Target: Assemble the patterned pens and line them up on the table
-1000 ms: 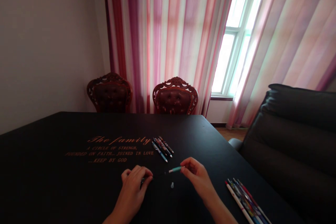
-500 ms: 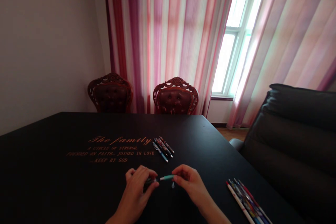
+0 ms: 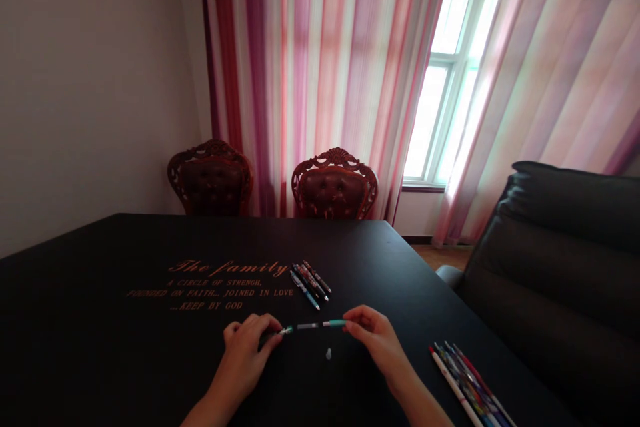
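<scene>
My left hand pinches a small pen part with a green and whitish tip; the rest of that part is hidden by the fingers. My right hand is closed on a teal pen barrel with a whitish end pointing left. Between the two lies a thin pale pen refill, in line with both parts; whether it touches either one I cannot tell. Below it, a small clear piece rests on the black table.
Several pens lie bunched beyond my hands, near gold lettering on the tabletop. Another bundle of pens lies near the right edge. Two carved chairs stand at the far side, and a black armchair is at right.
My hands have moved apart, left hand to the left and right hand to the right. More of the pale refill now shows between the parts. The small clear piece stays put.
</scene>
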Motion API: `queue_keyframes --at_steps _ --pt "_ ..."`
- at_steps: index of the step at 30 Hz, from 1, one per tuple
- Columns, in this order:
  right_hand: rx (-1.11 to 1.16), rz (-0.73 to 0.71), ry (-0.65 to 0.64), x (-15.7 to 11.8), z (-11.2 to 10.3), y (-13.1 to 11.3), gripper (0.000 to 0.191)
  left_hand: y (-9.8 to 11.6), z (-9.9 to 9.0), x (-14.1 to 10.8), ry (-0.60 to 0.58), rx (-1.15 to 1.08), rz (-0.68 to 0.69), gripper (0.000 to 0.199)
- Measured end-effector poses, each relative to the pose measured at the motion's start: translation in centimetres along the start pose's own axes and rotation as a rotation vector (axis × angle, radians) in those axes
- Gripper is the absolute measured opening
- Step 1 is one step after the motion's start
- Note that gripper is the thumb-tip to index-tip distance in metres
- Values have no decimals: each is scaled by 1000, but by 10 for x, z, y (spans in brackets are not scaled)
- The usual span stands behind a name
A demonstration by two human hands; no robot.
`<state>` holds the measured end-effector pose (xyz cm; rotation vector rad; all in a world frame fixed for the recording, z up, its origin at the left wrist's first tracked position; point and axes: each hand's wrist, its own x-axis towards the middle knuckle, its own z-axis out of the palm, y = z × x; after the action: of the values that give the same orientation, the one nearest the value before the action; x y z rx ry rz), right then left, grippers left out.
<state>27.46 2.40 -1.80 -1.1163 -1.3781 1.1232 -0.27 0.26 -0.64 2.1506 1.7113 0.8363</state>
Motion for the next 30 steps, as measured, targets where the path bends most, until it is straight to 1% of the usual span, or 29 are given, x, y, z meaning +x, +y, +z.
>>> queue_keyframes --at_steps 8,12,15,22,27,28,30 --pt "-12 -12 7 -1 2 -2 30 8 -3 -1 4 -40 25 7" --pt "-29 -24 -25 -1 0 -1 29 11 -4 -1 3 -39 43 6" --pt "-97 -39 -47 -1 1 0 26 14 -4 -3 -7 -40 62 6" --pt "-234 -43 -72 -10 17 -12 18 29 -5 -10 -42 -77 149 4" --pt "-376 -59 -41 -16 27 -20 10 33 -4 -13 -32 -78 171 5" --pt "-409 -73 -35 -17 28 -21 12 33 -4 -13 -28 -78 173 6" --pt "-484 -102 -20 -19 30 -22 25 34 -4 -13 -22 -81 181 6"
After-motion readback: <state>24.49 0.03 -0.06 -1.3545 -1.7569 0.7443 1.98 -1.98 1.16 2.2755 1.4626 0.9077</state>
